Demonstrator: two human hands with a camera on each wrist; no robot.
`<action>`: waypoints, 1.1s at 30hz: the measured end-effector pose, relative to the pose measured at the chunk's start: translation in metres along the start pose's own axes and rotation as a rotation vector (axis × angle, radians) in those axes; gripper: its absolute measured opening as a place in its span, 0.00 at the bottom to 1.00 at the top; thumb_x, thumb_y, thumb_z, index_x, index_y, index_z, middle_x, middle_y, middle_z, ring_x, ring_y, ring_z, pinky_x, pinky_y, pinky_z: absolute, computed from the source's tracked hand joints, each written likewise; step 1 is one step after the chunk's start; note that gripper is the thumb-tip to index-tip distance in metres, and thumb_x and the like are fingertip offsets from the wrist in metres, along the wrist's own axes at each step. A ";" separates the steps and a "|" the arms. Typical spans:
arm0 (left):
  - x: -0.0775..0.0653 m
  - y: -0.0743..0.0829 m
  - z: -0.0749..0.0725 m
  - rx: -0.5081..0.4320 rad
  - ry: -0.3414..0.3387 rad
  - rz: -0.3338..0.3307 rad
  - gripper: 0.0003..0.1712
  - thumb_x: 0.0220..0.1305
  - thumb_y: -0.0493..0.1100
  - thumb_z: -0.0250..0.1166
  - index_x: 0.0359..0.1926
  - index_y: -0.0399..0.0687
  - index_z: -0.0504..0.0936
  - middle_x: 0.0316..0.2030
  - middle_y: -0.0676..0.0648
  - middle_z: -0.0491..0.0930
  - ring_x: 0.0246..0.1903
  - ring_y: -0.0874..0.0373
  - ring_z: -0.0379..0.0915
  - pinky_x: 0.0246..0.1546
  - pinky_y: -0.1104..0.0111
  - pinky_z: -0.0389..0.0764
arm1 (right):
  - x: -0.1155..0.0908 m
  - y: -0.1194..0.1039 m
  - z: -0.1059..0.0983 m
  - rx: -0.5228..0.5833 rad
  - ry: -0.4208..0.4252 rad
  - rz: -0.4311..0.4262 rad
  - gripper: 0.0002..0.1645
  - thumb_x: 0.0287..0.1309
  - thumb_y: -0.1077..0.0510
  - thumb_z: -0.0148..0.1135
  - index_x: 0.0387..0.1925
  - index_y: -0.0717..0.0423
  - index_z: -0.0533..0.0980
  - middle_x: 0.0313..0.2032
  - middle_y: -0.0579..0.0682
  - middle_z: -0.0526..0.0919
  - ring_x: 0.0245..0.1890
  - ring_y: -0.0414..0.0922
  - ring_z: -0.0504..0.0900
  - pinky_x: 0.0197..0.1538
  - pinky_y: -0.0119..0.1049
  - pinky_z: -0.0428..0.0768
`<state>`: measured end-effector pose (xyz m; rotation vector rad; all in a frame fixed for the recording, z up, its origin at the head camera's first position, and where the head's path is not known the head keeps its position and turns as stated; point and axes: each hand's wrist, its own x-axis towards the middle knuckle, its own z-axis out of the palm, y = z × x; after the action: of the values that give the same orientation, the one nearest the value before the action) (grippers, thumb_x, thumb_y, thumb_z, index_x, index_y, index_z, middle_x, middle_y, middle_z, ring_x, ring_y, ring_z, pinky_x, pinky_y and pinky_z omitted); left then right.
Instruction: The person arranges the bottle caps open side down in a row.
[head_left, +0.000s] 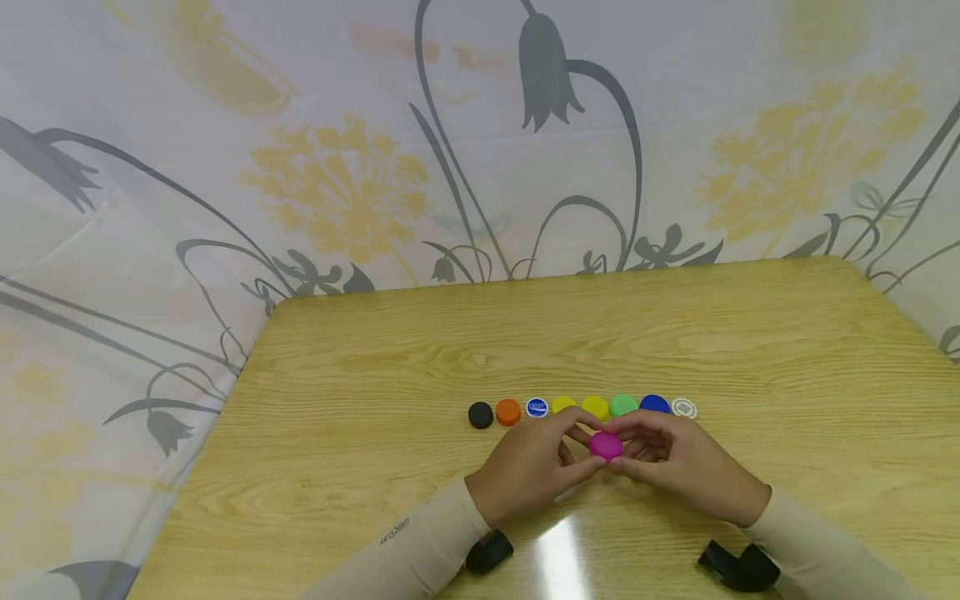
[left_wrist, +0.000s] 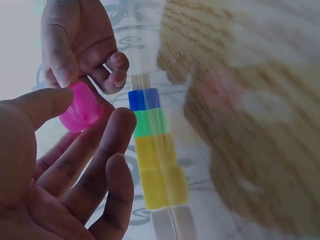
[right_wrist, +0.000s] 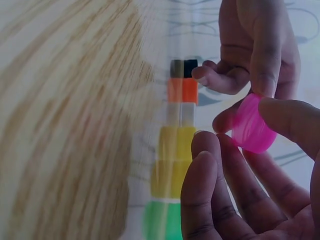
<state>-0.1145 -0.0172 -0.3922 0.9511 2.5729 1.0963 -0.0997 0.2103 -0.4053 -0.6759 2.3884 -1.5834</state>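
Between both hands is a pink bottle cap [head_left: 606, 447], lifted above the table and close in front of a row of caps. My left hand [head_left: 528, 462] pinches its left side with thumb and fingertips. From the other side my right hand [head_left: 684, 462] pinches it the same way. In the left wrist view the pink cap [left_wrist: 80, 107] sits on edge between thumb and fingers, its ridged side showing. The right wrist view shows the pink cap [right_wrist: 254, 124] with both thumbs at its upper rim.
Behind the hands a row runs left to right: black cap [head_left: 481, 415], orange cap [head_left: 508, 412], blue-and-white cap [head_left: 537, 407], two yellow caps [head_left: 595, 407], green cap [head_left: 622, 406], blue cap [head_left: 655, 404], white cap [head_left: 684, 407]. They stand on a wooden table [head_left: 337, 375] against a flowered cloth [head_left: 480, 167].
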 end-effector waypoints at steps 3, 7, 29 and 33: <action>0.001 0.000 -0.001 -0.004 -0.003 -0.026 0.21 0.68 0.51 0.66 0.59 0.51 0.78 0.47 0.51 0.88 0.30 0.77 0.80 0.27 0.85 0.76 | 0.000 0.000 0.000 -0.025 0.020 -0.005 0.18 0.62 0.58 0.69 0.53 0.55 0.78 0.41 0.49 0.85 0.37 0.38 0.85 0.38 0.34 0.85; 0.008 0.002 -0.002 0.020 0.021 -0.005 0.17 0.67 0.51 0.67 0.54 0.51 0.82 0.46 0.54 0.88 0.32 0.75 0.82 0.32 0.86 0.76 | -0.003 -0.001 -0.001 -0.116 0.096 -0.058 0.17 0.59 0.60 0.71 0.50 0.52 0.79 0.40 0.45 0.84 0.35 0.35 0.84 0.37 0.32 0.84; 0.086 0.036 0.000 0.448 0.059 0.088 0.15 0.67 0.58 0.65 0.51 0.61 0.85 0.44 0.64 0.87 0.44 0.73 0.82 0.50 0.67 0.70 | -0.003 -0.004 -0.057 -0.499 0.305 -0.109 0.22 0.51 0.66 0.75 0.50 0.58 0.82 0.40 0.50 0.88 0.33 0.27 0.79 0.33 0.27 0.82; 0.103 0.043 0.013 0.523 0.024 0.082 0.16 0.68 0.60 0.63 0.51 0.64 0.85 0.42 0.65 0.87 0.42 0.74 0.80 0.47 0.68 0.70 | -0.011 0.002 -0.071 -0.537 0.307 -0.058 0.21 0.52 0.63 0.75 0.49 0.58 0.82 0.40 0.51 0.88 0.33 0.26 0.78 0.32 0.26 0.81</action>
<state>-0.1686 0.0768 -0.3637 1.1570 2.9253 0.4451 -0.1196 0.2744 -0.3786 -0.6247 3.0924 -1.1241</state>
